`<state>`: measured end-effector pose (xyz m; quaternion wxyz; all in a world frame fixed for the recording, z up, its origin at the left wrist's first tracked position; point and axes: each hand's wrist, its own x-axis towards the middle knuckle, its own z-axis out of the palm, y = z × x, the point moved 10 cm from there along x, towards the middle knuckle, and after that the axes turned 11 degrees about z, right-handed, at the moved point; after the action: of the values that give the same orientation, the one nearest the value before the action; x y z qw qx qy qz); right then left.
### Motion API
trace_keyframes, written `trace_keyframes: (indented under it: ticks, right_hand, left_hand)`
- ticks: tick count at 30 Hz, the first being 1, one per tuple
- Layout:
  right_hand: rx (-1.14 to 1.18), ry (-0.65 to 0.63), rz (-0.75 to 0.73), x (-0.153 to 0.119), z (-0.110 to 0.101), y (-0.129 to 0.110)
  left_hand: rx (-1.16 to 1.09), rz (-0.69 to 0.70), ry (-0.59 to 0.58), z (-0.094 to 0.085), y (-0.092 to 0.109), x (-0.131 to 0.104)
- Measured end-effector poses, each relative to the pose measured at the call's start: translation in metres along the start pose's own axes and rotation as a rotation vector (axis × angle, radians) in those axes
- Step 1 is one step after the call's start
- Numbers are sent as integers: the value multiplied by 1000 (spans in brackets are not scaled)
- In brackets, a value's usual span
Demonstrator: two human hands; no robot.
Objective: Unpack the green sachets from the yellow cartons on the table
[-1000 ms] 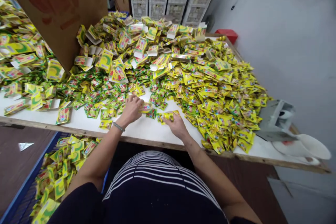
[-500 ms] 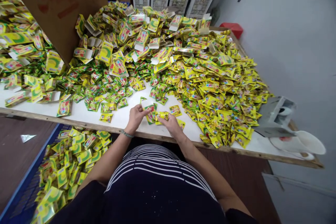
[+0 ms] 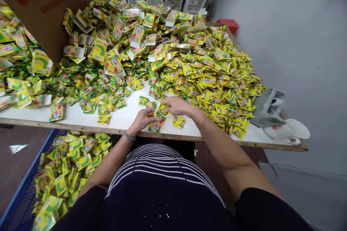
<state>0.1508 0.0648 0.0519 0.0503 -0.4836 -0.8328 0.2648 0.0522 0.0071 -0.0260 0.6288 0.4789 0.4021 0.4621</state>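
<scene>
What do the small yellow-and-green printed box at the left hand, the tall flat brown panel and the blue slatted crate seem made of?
Small yellow-and-green printed box at the left hand: probably glossy thin card; flat printed face, crisp edges.
Tall flat brown panel: likely matt cardboard; plain brown, red print.
Blue slatted crate: apparently moulded plastic; uniform colour, regular openings.

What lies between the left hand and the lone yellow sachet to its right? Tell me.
In the head view, the small printed box at the left hand, then bare white tabletop before the yellow sachet.
</scene>
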Motion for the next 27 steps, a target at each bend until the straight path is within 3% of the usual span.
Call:
trace_keyframes:
  ticks: [5, 10, 14, 18, 23, 27]
  right_hand:
    - [34, 48, -87, 4, 3, -18]
    - [176, 140, -42, -10, 16, -7]
    - [80, 264, -108, -24, 11, -12]
    - [-75, 218, -139, -28, 14, -18]
    - [-23, 230, -96, -26, 17, -6]
    - [-31, 114, -30, -21, 45, -2]
  left_hand:
    - [-30, 13, -104, 13, 5, 0]
    - [-110, 34, -113, 15, 4, -1]
    - [-124, 20, -153, 18, -3, -1]
    - [-113, 36, -166, 19, -2, -1]
    - [-57, 13, -29, 3, -12, -6]
    - [-30, -1, 19, -5, -21, -8]
